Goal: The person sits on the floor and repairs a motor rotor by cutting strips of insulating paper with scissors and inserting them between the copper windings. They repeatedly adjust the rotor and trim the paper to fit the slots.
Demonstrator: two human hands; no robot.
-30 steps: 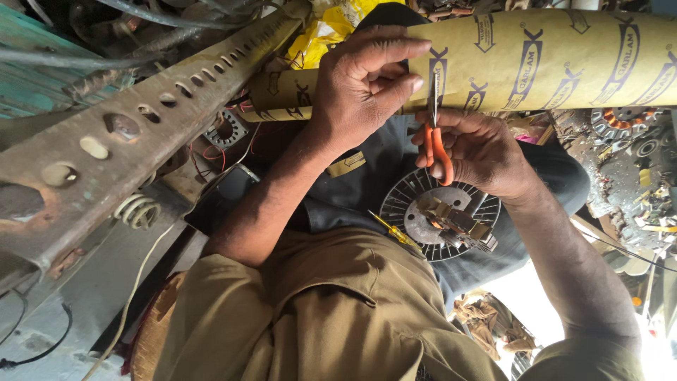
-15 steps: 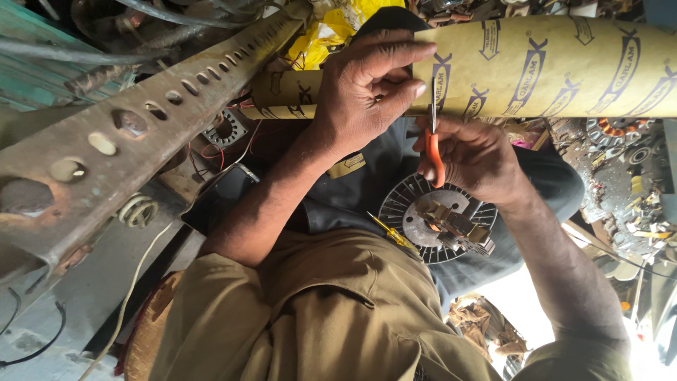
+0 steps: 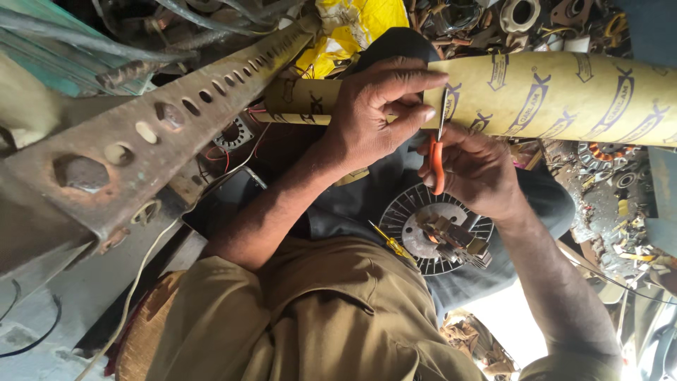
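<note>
My left hand (image 3: 377, 116) grips a tan paper roll (image 3: 564, 92) printed with blue marks, thumb and fingers pinching its loose edge. My right hand (image 3: 476, 169) holds orange-handled scissors (image 3: 438, 152), whose blades point up against the paper right beside my left fingertips. Below the hands, a round ribbed metal motor part (image 3: 437, 236) rests on dark cloth over my lap, with a yellow-handled screwdriver (image 3: 391, 245) lying next to it.
A rusty perforated metal angle bar (image 3: 162, 134) slants across the left side. A yellow plastic bag (image 3: 349, 28) lies behind the roll. Motor parts and scrap (image 3: 606, 183) crowd the top and right. My khaki-clothed legs (image 3: 310, 324) fill the bottom.
The right hand with the scissors has shifted slightly along the paper edge. The left hand keeps its hold on the roll.
</note>
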